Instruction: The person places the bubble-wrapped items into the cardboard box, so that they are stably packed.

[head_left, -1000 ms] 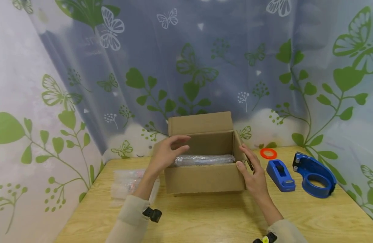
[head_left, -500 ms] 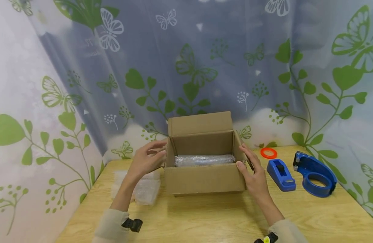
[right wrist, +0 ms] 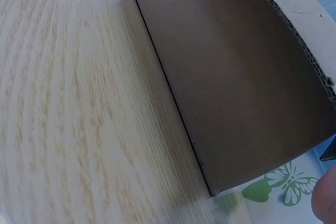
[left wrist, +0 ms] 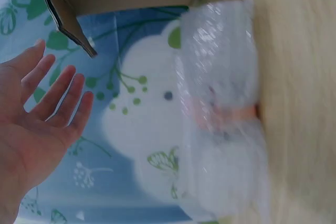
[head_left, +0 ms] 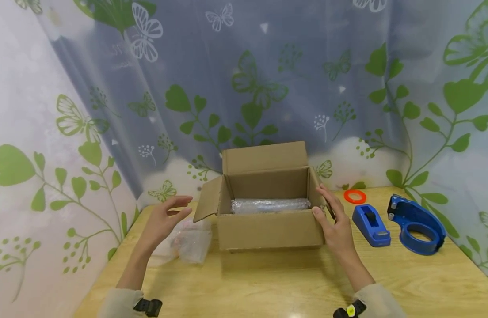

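A cardboard box (head_left: 272, 232) stands on the table with its top flaps spread outward. Inside lies a bubble-wrapped bundle (head_left: 269, 206). My right hand (head_left: 340, 227) grips the box at its right side, thumb at the front corner and fingers along the right flap; only a fingertip (right wrist: 325, 198) shows in the right wrist view. My left hand (head_left: 164, 223) hovers left of the box, fingers loose and holding nothing, just off the left flap (head_left: 209, 198). Below it, a second bubble-wrapped bundle (left wrist: 226, 72) with an orange band lies on the table.
To the right of the box are an orange tape roll (head_left: 354, 196), a blue desktop tape dispenser (head_left: 371, 225) and a blue hand-held tape dispenser (head_left: 417, 227). A patterned curtain (head_left: 260, 88) hangs behind the wooden table (head_left: 268, 287).
My left hand has gone from over the box opening to its left flap, then away to the left, leaving the flap in plain view. The right hand keeps its hold on the box.
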`<action>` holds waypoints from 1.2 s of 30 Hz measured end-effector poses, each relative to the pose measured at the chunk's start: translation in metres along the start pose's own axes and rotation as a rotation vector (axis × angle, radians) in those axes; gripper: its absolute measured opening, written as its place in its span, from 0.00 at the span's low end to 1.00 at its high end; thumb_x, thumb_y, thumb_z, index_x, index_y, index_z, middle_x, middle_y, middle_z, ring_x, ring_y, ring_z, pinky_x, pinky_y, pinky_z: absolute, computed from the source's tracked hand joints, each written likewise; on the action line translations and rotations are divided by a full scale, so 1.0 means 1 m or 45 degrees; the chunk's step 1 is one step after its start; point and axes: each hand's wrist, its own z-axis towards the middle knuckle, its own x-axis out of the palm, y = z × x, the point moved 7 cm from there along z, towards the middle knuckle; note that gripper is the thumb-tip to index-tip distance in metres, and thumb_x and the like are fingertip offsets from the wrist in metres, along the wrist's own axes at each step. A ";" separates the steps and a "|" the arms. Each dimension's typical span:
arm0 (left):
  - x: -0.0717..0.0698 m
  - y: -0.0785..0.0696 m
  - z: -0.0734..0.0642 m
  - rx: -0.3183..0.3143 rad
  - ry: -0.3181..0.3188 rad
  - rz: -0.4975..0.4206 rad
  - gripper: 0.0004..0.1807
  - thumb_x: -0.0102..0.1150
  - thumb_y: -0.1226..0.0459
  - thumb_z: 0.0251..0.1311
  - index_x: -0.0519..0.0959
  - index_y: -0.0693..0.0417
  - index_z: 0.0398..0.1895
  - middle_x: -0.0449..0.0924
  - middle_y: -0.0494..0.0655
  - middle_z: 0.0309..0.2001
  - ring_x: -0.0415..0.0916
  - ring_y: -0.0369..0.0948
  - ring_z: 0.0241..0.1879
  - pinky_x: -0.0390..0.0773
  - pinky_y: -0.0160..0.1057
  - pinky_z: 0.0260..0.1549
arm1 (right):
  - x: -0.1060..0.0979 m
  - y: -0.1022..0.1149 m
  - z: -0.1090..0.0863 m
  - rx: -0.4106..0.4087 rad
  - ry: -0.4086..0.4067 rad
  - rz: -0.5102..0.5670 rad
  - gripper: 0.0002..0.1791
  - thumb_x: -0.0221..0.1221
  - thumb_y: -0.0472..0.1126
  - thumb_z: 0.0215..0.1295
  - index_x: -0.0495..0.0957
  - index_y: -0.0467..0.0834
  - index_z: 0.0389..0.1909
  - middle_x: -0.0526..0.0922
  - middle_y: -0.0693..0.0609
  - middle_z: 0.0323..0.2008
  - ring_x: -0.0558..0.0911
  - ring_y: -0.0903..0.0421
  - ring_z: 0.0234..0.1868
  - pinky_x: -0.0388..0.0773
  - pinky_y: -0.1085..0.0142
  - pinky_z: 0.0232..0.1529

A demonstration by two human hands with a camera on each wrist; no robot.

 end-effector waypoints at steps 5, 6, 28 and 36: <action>-0.006 0.008 -0.011 0.007 0.016 0.065 0.23 0.64 0.56 0.73 0.79 0.54 0.66 0.81 0.53 0.63 0.78 0.52 0.62 0.80 0.47 0.58 | -0.001 0.003 0.003 -0.031 0.012 0.000 0.29 0.59 0.37 0.77 0.70 0.53 0.76 0.65 0.58 0.78 0.63 0.63 0.77 0.60 0.77 0.71; -0.008 0.011 -0.013 0.002 0.021 0.074 0.22 0.64 0.57 0.73 0.80 0.54 0.66 0.81 0.53 0.62 0.78 0.52 0.62 0.81 0.46 0.57 | -0.001 0.003 0.003 -0.031 0.013 0.004 0.29 0.59 0.37 0.77 0.70 0.53 0.76 0.65 0.58 0.78 0.63 0.63 0.77 0.60 0.78 0.71; -0.006 0.087 -0.040 -0.209 0.230 0.132 0.28 0.61 0.49 0.74 0.76 0.52 0.70 0.73 0.57 0.71 0.64 0.68 0.71 0.69 0.71 0.64 | -0.002 0.002 0.000 -0.028 0.008 0.021 0.29 0.59 0.35 0.76 0.71 0.52 0.75 0.65 0.59 0.78 0.63 0.67 0.75 0.61 0.78 0.70; 0.007 0.101 -0.045 -0.192 0.321 0.214 0.30 0.71 0.58 0.66 0.77 0.49 0.70 0.71 0.62 0.72 0.64 0.69 0.71 0.70 0.70 0.62 | -0.003 0.002 0.000 -0.051 0.002 0.031 0.29 0.59 0.34 0.76 0.71 0.51 0.75 0.65 0.58 0.78 0.64 0.67 0.75 0.61 0.78 0.70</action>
